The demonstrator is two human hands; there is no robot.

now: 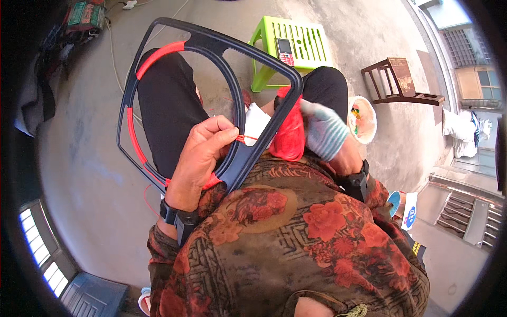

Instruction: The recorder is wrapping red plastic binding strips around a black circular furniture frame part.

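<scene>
A black plastic frame (203,33) with a round inner ring (232,79) leans across my lap, parts of the ring wrapped in red cord. My left hand (203,145) is closed at the ring's near right side, thumb and forefinger pinching a thin red cord (247,138). A shiny red bundle (289,138) lies between my thighs, partly behind the frame's right edge. Right beside it is my right hand (326,132), in a striped white-and-blue knitted glove. Its fingers are curled, and what they hold is hidden.
Ahead stands a light green plastic stool (311,39) with a keypad phone (284,52) on it. A white bucket (362,120) with colourful bits sits right of my knee. Farther right is a wooden stool on its side (400,82). A cable (112,58) runs along the floor at left.
</scene>
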